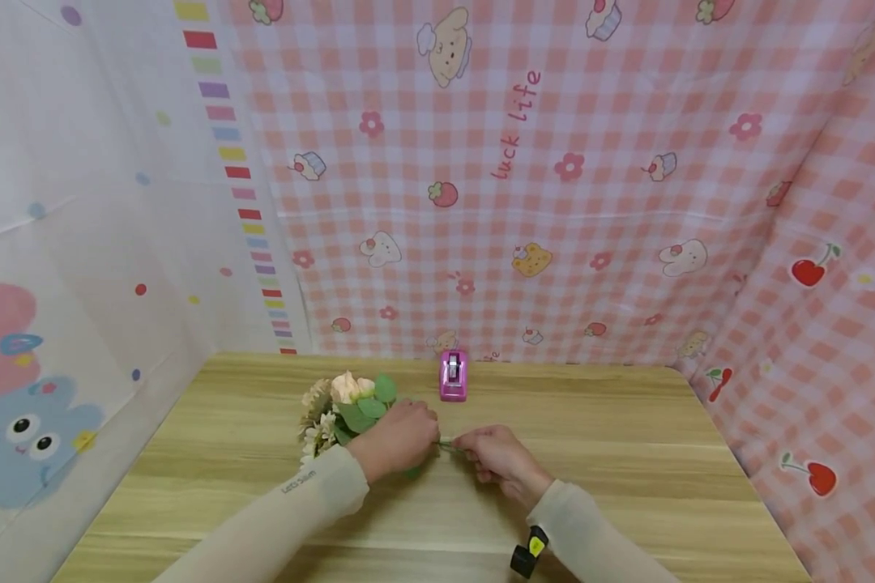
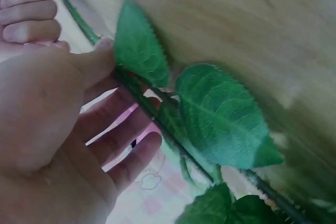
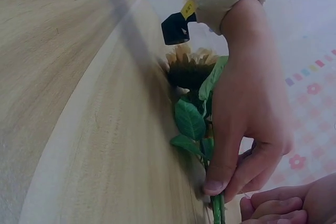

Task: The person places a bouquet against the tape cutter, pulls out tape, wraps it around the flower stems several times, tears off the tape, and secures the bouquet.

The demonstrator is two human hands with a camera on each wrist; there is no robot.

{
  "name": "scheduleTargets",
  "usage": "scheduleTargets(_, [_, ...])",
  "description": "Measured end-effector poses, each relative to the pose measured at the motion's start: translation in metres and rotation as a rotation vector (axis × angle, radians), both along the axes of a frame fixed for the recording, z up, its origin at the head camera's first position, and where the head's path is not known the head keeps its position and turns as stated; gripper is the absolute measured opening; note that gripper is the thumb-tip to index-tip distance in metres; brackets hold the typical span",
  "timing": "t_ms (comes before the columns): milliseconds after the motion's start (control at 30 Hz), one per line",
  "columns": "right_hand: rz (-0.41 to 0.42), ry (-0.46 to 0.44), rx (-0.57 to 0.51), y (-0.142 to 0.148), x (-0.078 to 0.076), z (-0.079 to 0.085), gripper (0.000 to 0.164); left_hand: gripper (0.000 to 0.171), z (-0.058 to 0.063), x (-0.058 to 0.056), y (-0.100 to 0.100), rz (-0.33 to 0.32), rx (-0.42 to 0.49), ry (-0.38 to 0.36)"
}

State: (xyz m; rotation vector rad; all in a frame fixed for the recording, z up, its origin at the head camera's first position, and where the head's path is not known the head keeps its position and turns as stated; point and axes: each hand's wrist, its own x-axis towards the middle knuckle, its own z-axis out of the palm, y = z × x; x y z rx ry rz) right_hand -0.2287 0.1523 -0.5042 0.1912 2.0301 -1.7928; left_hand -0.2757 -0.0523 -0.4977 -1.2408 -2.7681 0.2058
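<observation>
A bouquet of artificial flowers (image 1: 350, 387) lies at the left of the table, with a peach rose, white daisies, tan blooms and green leaves (image 2: 220, 114). My left hand (image 1: 401, 436) pinches its green stems (image 3: 217, 211) between thumb and fingers, below the leaves. The stem ends point right, toward my right hand (image 1: 501, 461). That hand has its fingers curled close to the stem ends. In the right wrist view a thin pale strip (image 3: 247, 195) shows at its fingertips; I cannot tell what it is.
A magenta tape dispenser (image 1: 454, 375) stands at the back of the wooden table (image 1: 627, 453), behind the hands. Patterned cloth (image 1: 525, 202) hangs along the back and both sides. A black strap with a yellow tag (image 1: 531, 552) is on the right wrist.
</observation>
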Motion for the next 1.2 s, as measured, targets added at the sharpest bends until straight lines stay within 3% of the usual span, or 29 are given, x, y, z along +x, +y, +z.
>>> scheduleTargets(167, [0.002,0.008,0.005,0.000,0.000,0.001,0.028,0.015,0.001,0.001,-0.002,0.004,0.004,-0.009])
scheduleTargets(533, [-0.018,0.009,0.042,0.003,0.001,-0.004,0.027,0.012,0.001,0.005,0.003,-0.030,-0.052,0.100])
scheduleTargets(933, [-0.086,0.052,0.066,-0.002,0.003,-0.012,0.022,0.010,0.004,0.001,0.007,0.010,-0.050,0.077])
scheduleTargets(1200, [-0.171,0.095,0.101,-0.008,0.011,-0.016,0.023,0.013,0.004,-0.002,0.006,-0.013,0.000,0.073])
